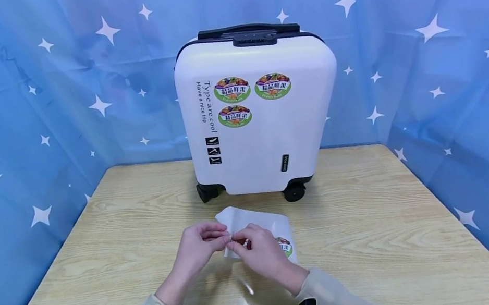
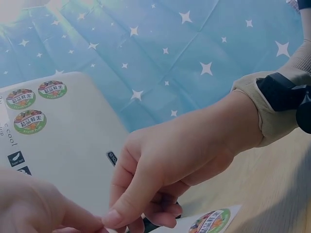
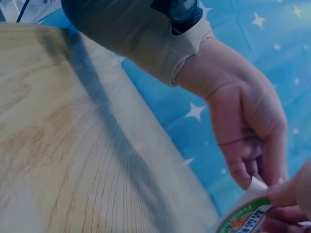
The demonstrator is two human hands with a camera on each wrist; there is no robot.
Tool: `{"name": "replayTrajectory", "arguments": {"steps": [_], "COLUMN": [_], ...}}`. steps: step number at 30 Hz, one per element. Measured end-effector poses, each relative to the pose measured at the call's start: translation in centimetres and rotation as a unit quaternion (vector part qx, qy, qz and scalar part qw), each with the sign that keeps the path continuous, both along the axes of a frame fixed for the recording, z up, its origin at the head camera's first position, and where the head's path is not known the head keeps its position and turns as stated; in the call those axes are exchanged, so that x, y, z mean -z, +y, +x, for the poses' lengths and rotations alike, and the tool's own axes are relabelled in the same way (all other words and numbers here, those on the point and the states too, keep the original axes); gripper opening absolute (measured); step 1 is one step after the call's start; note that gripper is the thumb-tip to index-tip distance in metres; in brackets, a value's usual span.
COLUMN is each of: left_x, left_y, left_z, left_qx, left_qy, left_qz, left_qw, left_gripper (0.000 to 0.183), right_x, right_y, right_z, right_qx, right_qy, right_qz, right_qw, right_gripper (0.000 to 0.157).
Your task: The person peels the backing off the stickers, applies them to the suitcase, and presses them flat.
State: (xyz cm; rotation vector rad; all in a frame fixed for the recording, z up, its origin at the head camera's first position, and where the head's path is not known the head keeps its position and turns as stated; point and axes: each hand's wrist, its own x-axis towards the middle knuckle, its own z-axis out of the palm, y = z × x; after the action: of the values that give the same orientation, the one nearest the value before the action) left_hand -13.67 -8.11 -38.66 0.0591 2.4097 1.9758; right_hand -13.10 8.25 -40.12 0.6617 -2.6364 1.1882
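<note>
Over the table, both hands meet at the left edge of a white sticker sheet [image 1: 261, 218]. My left hand [image 1: 199, 246] pinches the sheet's edge between thumb and fingers. Close against it, the thumb and fingertips of my right hand [image 1: 264, 255] pinch the same edge, beside an oval fruit sticker [image 3: 245, 218] partly covered by the fingers. Whether that sticker is lifted from its backing, I cannot tell. Another fruit sticker [image 1: 284, 245] shows on the sheet to the right of my right hand. Behind stands a white suitcase [image 1: 265, 133] bearing three matching oval stickers [image 1: 232, 90].
The suitcase stands upright on black wheels [image 1: 294, 192] on the wooden table [image 1: 377, 217]. Blue curtains [image 1: 426, 67] with white stars enclose the back and sides. Black printed text and small icons [image 1: 213, 151] run down the suitcase's left side.
</note>
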Motion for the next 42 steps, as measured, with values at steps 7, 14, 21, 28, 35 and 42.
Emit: {"name": "replayTrajectory", "arguments": {"steps": [7, 14, 21, 28, 35, 42], "left_x": [0.0, 0.0, -0.1, -0.2, 0.0, 0.1], "left_y": [0.3, 0.6, 0.9, 0.8, 0.5, 0.2], "left_z": [-0.1, -0.1, 0.0, 0.1, -0.1, 0.0], "left_qx": [0.000, 0.000, -0.009, -0.017, -0.016, -0.023], "left_qy": [0.006, 0.016, 0.036, 0.044, 0.062, 0.060], "left_qz": [0.020, 0.029, 0.030, 0.024, 0.032, 0.024], "left_qw": [0.9998, 0.9995, 0.9989, 0.9986, 0.9975, 0.9977], "left_gripper": [0.017, 0.017, 0.015, 0.014, 0.010, 0.010], "right_x": [-0.4, -0.4, -0.4, -0.4, -0.7, -0.6], "right_y": [0.2, 0.4, 0.7, 1.0, 1.6, 2.0], "right_z": [0.0, 0.0, -0.2, -0.5, -0.5, -0.5], "right_qx": [0.008, 0.008, 0.022, 0.023, 0.024, 0.026], "right_qy": [-0.029, -0.033, -0.061, -0.074, -0.078, -0.080], "right_qz": [-0.022, -0.053, -0.068, -0.069, -0.074, -0.095], "right_qw": [0.999, 0.998, 0.996, 0.995, 0.994, 0.992], "right_gripper": [0.018, 0.011, 0.007, 0.005, 0.006, 0.006]}}
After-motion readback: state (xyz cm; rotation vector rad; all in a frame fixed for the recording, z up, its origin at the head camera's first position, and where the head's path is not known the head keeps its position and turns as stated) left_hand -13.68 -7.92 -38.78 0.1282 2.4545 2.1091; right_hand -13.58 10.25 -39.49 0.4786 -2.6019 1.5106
